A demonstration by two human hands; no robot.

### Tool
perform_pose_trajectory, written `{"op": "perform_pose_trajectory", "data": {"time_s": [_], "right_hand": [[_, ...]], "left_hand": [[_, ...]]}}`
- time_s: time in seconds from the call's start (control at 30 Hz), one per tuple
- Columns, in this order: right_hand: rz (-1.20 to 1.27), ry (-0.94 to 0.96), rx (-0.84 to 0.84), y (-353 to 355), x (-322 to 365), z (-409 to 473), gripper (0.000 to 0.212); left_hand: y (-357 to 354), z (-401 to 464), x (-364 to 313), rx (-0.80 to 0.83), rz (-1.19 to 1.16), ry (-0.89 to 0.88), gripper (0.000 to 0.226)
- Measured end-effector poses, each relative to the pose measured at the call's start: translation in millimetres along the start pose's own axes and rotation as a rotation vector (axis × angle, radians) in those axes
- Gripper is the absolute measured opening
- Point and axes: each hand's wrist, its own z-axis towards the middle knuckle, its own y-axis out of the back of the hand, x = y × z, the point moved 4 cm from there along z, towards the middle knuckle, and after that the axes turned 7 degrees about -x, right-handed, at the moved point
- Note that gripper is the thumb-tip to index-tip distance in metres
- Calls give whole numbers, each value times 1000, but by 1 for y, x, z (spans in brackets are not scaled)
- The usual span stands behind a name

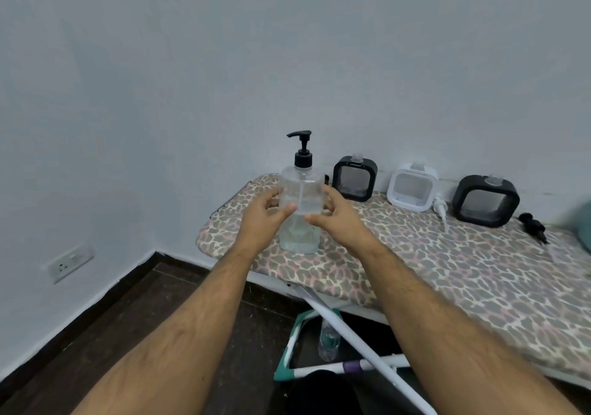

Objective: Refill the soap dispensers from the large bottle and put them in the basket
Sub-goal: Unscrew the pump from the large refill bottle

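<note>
A large clear bottle with a black pump top stands on the leopard-print ironing board, near its left end. My left hand and my right hand are on either side of the bottle, fingers curved around its body. Three square soap dispensers stand along the wall: a black one, a white one and another black one, all with their pumps off. A white pump and a black pump lie on the board beside them.
A teal object shows at the right edge of the board. Under the board are its white legs, a small water bottle and a teal-rimmed frame. A wall socket sits low on the left wall.
</note>
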Motion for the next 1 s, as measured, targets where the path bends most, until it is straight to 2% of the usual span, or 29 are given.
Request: {"op": "perform_pose_trajectory", "data": {"time_s": [0.13,0.2,0.27,0.4,0.47,0.7,1.0], "right_hand": [[-7,13,-12,0,15,3,87],[-26,26,-12,2,25,6,92],[-56,45,-15,3,32,10,94],[-122,69,-26,-3,36,16,87],[-144,65,-41,-5,33,18,84],[-262,121,-79,-8,28,13,92],[-326,106,-141,-11,26,12,97]], "left_hand": [[4,10,-21,-31,-63,-30,64],[6,21,-42,-53,-88,-70,63],[6,33,-63,-29,-103,-98,52],[-8,47,-82,146,-74,-106,19],[-14,50,-81,178,-87,-86,12],[-20,50,-73,96,-113,-102,9],[-25,42,-75,-73,25,-126,10]]}}
